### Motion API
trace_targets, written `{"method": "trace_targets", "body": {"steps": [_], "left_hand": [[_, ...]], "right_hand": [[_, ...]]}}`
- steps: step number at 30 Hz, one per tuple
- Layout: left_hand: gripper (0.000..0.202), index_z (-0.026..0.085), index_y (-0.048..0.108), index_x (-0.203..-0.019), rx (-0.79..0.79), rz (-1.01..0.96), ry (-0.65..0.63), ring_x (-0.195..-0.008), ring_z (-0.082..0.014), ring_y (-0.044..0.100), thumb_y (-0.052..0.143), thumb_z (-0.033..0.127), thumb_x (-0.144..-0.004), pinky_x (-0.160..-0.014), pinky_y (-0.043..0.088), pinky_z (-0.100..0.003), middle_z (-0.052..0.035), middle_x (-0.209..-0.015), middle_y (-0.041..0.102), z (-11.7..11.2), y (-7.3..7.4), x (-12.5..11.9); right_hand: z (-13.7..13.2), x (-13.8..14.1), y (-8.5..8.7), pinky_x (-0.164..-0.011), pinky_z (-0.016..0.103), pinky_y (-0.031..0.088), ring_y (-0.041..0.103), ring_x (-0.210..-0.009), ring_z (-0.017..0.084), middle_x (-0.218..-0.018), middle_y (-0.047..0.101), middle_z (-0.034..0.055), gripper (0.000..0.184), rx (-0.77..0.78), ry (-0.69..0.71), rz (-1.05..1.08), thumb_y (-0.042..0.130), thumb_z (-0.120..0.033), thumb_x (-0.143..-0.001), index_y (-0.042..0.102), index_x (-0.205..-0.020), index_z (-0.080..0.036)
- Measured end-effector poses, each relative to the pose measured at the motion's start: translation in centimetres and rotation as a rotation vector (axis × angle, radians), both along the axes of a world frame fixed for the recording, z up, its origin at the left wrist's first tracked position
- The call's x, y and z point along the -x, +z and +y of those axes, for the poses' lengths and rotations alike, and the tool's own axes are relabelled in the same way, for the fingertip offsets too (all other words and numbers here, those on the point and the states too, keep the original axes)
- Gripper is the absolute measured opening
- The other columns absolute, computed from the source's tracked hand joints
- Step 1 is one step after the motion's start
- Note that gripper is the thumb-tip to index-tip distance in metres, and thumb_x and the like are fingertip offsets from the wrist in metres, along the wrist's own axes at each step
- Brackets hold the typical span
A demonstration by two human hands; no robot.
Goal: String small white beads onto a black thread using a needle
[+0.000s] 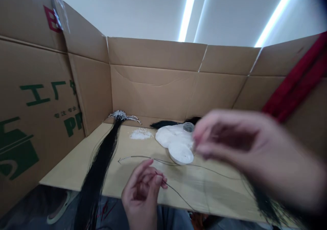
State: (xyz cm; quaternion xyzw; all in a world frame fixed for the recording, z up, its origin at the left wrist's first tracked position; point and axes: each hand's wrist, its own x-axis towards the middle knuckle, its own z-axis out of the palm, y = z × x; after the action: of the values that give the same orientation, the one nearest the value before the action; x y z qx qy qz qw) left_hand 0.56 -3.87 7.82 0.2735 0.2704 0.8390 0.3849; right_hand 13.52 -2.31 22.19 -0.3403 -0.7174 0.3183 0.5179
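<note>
My left hand (143, 192) is low in the middle, fingers pinched on a thin black cord (176, 192) that runs off to the right. A second thin cord with a white tip (133, 158) lies on the cardboard sheet (76, 165) just beyond it. My right hand (245, 151) is raised close to the camera and blurred, its fingers drawn together near a small clear cup (188, 127); what they grip is not clear. A thick bundle of black cords with white tips (102, 162) lies at the left.
Tall cardboard walls (153, 73) enclose the work area on three sides. White shallow dishes (178, 148) and a heap of small white beads (141, 134) sit in the middle. Another black bundle (163, 124) lies at the back. A red strap (298, 80) hangs at the right.
</note>
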Motion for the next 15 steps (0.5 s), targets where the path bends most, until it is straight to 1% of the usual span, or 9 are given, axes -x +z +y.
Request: {"method": "trace_targets", "body": {"steps": [1, 2, 3, 5, 7, 8, 10, 12, 15], "left_hand": [[0.023, 0.026, 0.077, -0.090, -0.006, -0.025, 0.028, -0.052, -0.0078, 0.065, 0.083, 0.024, -0.069, -0.051, 0.053, -0.010, 0.0015, -0.063, 0.071, -0.5, 0.1, -0.2], [0.022, 0.027, 0.078, -0.089, -0.018, -0.028, 0.046, -0.052, -0.0080, 0.066, 0.084, 0.024, -0.068, -0.051, 0.053, -0.010, 0.0014, -0.062, 0.072, -0.9, 0.2, -0.2], [0.020, 0.027, 0.078, -0.087, -0.038, -0.004, 0.057, -0.052, -0.0084, 0.066, 0.083, 0.023, -0.068, -0.051, 0.054, -0.009, 0.0010, -0.062, 0.073, -1.3, 0.1, -0.2], [0.018, 0.029, 0.079, -0.086, -0.095, 0.110, 0.056, -0.051, -0.0097, 0.067, 0.081, 0.019, -0.071, -0.051, 0.055, -0.011, 0.0002, -0.063, 0.074, -1.6, -0.1, 0.1], [0.020, 0.031, 0.079, -0.087, -0.132, 0.206, 0.043, -0.052, -0.0107, 0.068, 0.077, 0.016, -0.074, -0.050, 0.056, -0.012, 0.0001, -0.064, 0.074, -1.8, -0.4, 0.5], [0.021, 0.032, 0.079, -0.087, -0.133, 0.228, 0.035, -0.052, -0.0106, 0.068, 0.076, 0.015, -0.075, -0.050, 0.056, -0.013, 0.0004, -0.065, 0.074, -1.9, -0.6, 0.6], [0.021, 0.032, 0.079, -0.087, -0.120, 0.246, 0.019, -0.052, -0.0095, 0.067, 0.075, 0.014, -0.076, -0.050, 0.056, -0.012, 0.0011, -0.066, 0.073, -2.0, -0.9, 0.6], [0.020, 0.032, 0.079, -0.085, -0.111, 0.257, 0.002, -0.051, -0.0084, 0.066, 0.074, 0.013, -0.077, -0.050, 0.055, -0.012, 0.0015, -0.066, 0.073, -2.1, -1.1, 0.3], [0.020, 0.030, 0.078, -0.083, -0.086, 0.252, -0.009, -0.052, -0.0084, 0.066, 0.074, 0.012, -0.077, -0.050, 0.055, -0.013, 0.0014, -0.069, 0.073, -2.2, -1.5, 0.0]], "right_hand": [[-0.6, 0.4, -1.3, -0.045, 0.021, 0.055, 0.062, -0.055, 0.015, -0.064, 0.067, 0.0030, 0.016, 0.036, 0.043, -0.015, 0.087, -0.024, -0.063, 0.073, -0.071, -0.024], [-0.9, 0.8, -2.8, -0.047, 0.019, 0.056, 0.063, -0.055, 0.014, -0.062, 0.066, 0.0010, 0.017, 0.068, 0.083, -0.015, 0.088, -0.022, -0.061, 0.073, -0.068, -0.026], [-1.2, 1.3, -4.4, -0.050, 0.016, 0.056, 0.065, -0.056, 0.013, -0.062, 0.067, -0.0007, 0.018, 0.087, 0.068, 0.090, 0.088, -0.022, -0.061, 0.072, -0.069, -0.028], [-1.5, 2.3, -7.3, -0.052, 0.013, 0.056, 0.066, -0.057, 0.012, -0.062, 0.066, -0.0017, 0.020, 0.116, 0.029, 0.219, 0.088, -0.020, -0.060, 0.072, -0.068, -0.028], [-1.7, 3.0, -9.5, -0.053, 0.014, 0.057, 0.067, -0.056, 0.012, -0.061, 0.067, -0.0018, 0.017, 0.158, 0.032, 0.324, 0.087, -0.021, -0.062, 0.073, -0.069, -0.028], [-1.9, 3.2, -10.2, -0.052, 0.014, 0.057, 0.067, -0.055, 0.012, -0.061, 0.067, -0.0017, 0.016, 0.167, 0.036, 0.362, 0.086, -0.021, -0.063, 0.073, -0.069, -0.028], [-2.2, 3.4, -11.1, -0.051, 0.014, 0.057, 0.066, -0.052, 0.012, -0.061, 0.067, -0.0018, 0.017, 0.161, 0.027, 0.411, 0.087, -0.020, -0.063, 0.073, -0.069, -0.027], [-2.4, 3.2, -11.6, -0.050, 0.015, 0.057, 0.065, -0.052, 0.012, -0.062, 0.067, -0.0017, 0.018, 0.145, 0.005, 0.433, 0.086, -0.018, -0.064, 0.072, -0.069, -0.027], [-2.6, 2.9, -12.4, -0.051, 0.016, 0.057, 0.066, -0.052, 0.013, -0.063, 0.067, -0.0014, 0.016, 0.122, -0.041, 0.437, 0.081, -0.016, -0.069, 0.072, -0.072, -0.029]]}}
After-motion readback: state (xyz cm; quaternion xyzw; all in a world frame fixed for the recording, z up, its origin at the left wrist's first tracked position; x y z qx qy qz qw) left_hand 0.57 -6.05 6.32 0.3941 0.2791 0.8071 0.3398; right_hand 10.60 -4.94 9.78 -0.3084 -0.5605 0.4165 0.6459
